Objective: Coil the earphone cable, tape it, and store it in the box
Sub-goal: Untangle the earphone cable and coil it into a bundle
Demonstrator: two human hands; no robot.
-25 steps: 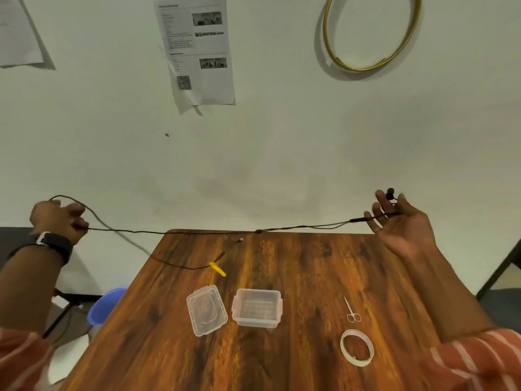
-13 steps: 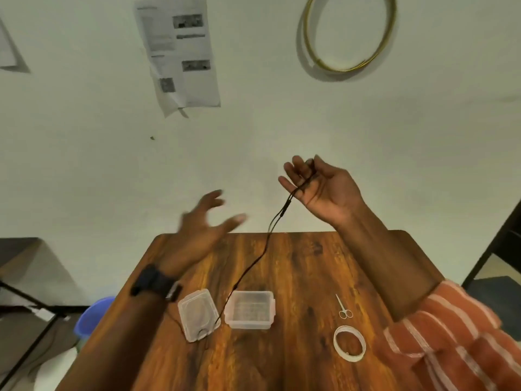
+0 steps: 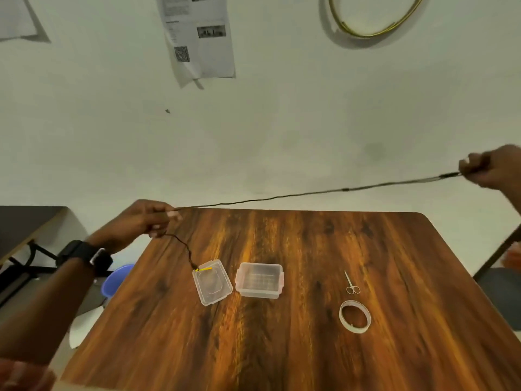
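A thin black earphone cable [image 3: 310,193] stretches taut above the far edge of the wooden table [image 3: 282,348]. My right hand [image 3: 490,170] grips its earbud end at the far right, fingers curled. My left hand [image 3: 146,220] pinches the cable near the table's far left corner. From there the loose end drops to a yellow plug [image 3: 205,268] lying on the clear lid [image 3: 212,282]. The open clear box [image 3: 259,280] sits just right of the lid. A roll of white tape [image 3: 354,316] lies at the right, with small scissors [image 3: 351,283] beyond it.
A blue bucket [image 3: 115,279] stands on the floor left of the table. A dark table [image 3: 25,224] is at the far left. A dark chair [image 3: 499,286] is at the right edge. Papers and a gold hoop [image 3: 366,21] hang on the wall.
My hands were close together half a second ago, left hand open; now they are spread wide, the left pinching the cable and the right pulled far right, drawing it taut.
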